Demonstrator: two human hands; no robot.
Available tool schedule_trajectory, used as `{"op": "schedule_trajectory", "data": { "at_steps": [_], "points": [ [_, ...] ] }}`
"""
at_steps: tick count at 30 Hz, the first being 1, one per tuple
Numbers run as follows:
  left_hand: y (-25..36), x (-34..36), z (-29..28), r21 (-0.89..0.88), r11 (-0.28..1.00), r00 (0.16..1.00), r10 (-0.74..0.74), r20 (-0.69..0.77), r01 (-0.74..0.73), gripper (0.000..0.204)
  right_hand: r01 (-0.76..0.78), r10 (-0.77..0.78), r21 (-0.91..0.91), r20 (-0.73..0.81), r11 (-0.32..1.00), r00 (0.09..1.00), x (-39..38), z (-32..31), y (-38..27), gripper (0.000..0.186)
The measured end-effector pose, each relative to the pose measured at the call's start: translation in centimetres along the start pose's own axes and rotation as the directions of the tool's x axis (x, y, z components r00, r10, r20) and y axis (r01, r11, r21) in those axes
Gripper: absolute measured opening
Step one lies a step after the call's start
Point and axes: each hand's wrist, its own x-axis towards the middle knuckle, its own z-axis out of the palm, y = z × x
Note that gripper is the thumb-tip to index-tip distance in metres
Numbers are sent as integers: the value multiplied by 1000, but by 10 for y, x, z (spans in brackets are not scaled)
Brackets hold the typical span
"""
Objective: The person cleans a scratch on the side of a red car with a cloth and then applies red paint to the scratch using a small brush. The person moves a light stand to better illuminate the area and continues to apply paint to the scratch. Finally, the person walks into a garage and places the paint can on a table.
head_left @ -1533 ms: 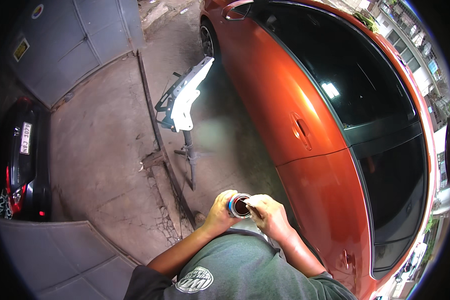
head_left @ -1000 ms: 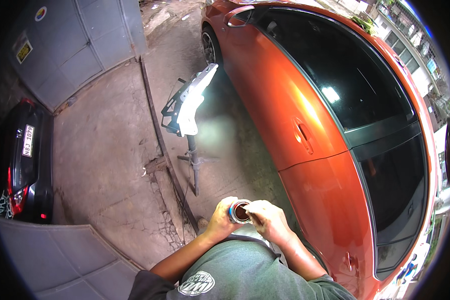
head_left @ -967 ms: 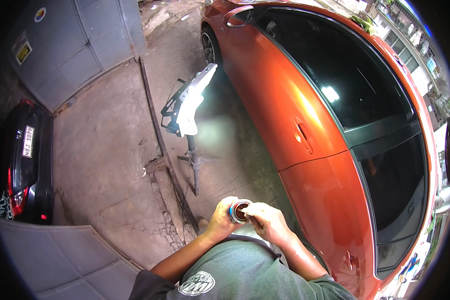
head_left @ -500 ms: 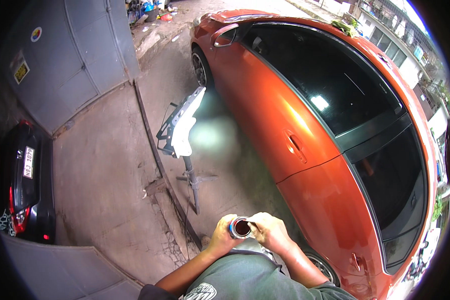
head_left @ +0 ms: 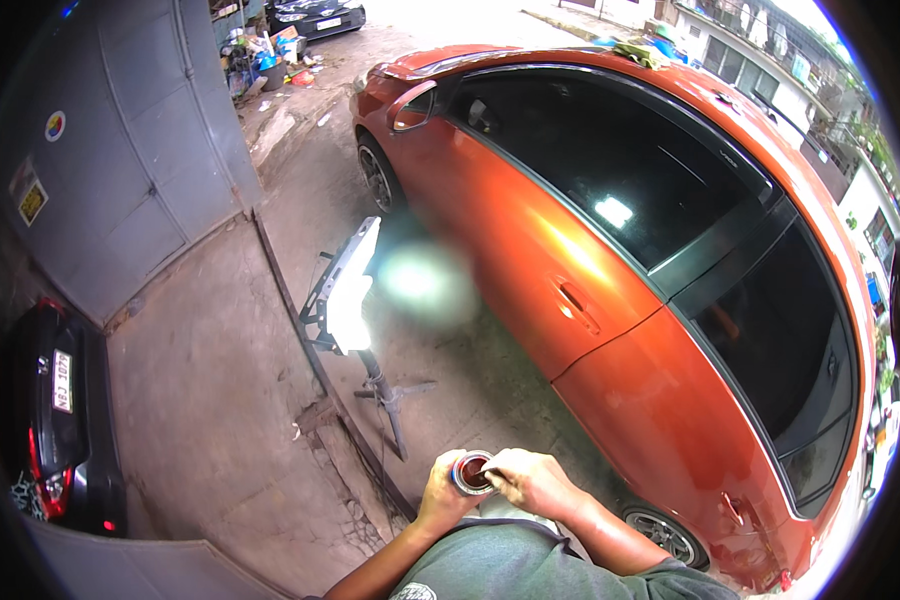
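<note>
In front of my body I hold a small open can (head_left: 457,478) with dark reddish-brown liquid inside. My left hand (head_left: 440,500) is wrapped round its side. Over the can's right rim, my right hand (head_left: 532,484) has its fingers pinched together, with the fingertips at the opening. Whatever is between those fingers is too small to make out. Both hands are close together, just above my dark green shirt (head_left: 510,560).
An orange car (head_left: 510,240) fills the right side. Ahead, a lit work lamp (head_left: 345,300) stands on a tripod beside a metal floor track (head_left: 295,320). Grey metal gates (head_left: 130,140) and a dark car (head_left: 55,410) are at left; clutter (head_left: 270,65) lies far off.
The view has tilted up a little, so more of the far street shows, including another dark car. My right fingertips have shifted slightly at the can's opening; the left hand still grips it.
</note>
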Motion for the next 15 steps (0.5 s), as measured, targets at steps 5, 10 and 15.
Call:
{"op": "schedule_trajectory", "data": {
  "at_steps": [5, 10, 15],
  "points": [
    [-7, 1, 7, -133, 990, 999, -47, 17, 49, 82, 98, -88, 84, -119, 992, 989, -4, 3, -4, 21],
    [13, 2, 9, -42, 999, 999, -31, 34, 33, 76, 42, -39, 36, -78, 998, 996, -11, 2, 5, 13],
    [17, 10, 16, -98, 995, 996, 21, 84, -13, 71, 83, -75, 86, -93, 993, 993, -22, 15, 15, 13]
  ]
}}
